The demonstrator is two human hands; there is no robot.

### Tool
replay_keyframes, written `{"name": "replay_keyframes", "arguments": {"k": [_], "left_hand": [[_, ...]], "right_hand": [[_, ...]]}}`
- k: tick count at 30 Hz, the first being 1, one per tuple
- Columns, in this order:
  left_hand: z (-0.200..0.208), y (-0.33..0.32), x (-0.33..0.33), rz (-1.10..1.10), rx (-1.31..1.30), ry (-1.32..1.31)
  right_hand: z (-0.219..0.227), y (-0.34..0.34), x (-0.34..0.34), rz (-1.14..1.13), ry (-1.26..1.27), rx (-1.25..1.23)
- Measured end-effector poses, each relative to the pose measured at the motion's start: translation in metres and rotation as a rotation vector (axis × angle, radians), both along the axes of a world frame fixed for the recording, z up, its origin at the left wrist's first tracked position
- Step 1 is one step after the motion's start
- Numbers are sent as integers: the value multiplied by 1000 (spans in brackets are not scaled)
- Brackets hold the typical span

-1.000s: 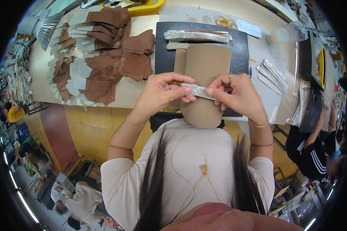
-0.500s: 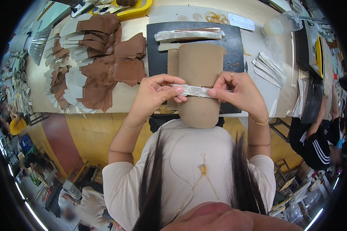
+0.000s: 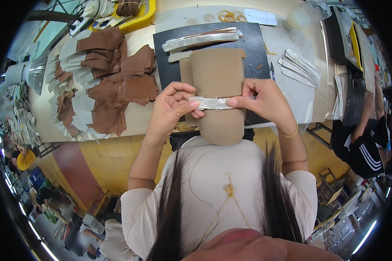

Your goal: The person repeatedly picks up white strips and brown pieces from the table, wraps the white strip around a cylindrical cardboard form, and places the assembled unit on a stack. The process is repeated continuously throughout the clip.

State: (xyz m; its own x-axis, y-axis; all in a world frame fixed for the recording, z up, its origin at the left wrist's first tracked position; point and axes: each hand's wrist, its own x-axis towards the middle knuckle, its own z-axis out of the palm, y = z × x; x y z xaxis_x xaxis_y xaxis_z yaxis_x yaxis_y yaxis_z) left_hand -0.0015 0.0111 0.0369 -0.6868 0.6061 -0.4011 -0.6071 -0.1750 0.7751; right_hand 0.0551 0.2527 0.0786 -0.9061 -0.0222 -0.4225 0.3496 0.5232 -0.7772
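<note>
Over the near part of the black board (image 3: 251, 45), a pale strip (image 3: 214, 103) is held across a tan sheet (image 3: 217, 74), the left hand (image 3: 173, 103) pinching its left end between thumb and fingers, the right hand (image 3: 265, 102) clamped likewise toward its right. Brown pieces (image 3: 103, 82) lie left of the board, white strips (image 3: 299, 67) right.

White strip lights (image 3: 364, 237) glow beyond a yellow floor (image 3: 113, 157) with a dark red band (image 3: 76, 168)
</note>
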Motion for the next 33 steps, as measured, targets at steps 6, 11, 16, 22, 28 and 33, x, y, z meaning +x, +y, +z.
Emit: {"name": "replay_keyframes", "arguments": {"k": [6, 11, 16, 22, 28, 33], "left_hand": [[1, -22, -4, 31, 18, -45], [-8, -30, -6, 34, 19, -73], [-17, -26, -5, 38, 24, -91], [-25, -20, -6, 28, 15, -106], [-33, -17, -4, 26, 41, -144], [-35, -12, -3, 19, 44, -135]], "right_hand": [[1, 39, 12, -106, -172, -484], [-11, 46, 18, -199, -199, -601], [-28, 43, 19, -265, -223, -645], [-50, 39, 20, -284, -228, -762], [-68, 31, 21, -309, -209, -823], [-78, 24, 23, -362, -175, -872]]}}
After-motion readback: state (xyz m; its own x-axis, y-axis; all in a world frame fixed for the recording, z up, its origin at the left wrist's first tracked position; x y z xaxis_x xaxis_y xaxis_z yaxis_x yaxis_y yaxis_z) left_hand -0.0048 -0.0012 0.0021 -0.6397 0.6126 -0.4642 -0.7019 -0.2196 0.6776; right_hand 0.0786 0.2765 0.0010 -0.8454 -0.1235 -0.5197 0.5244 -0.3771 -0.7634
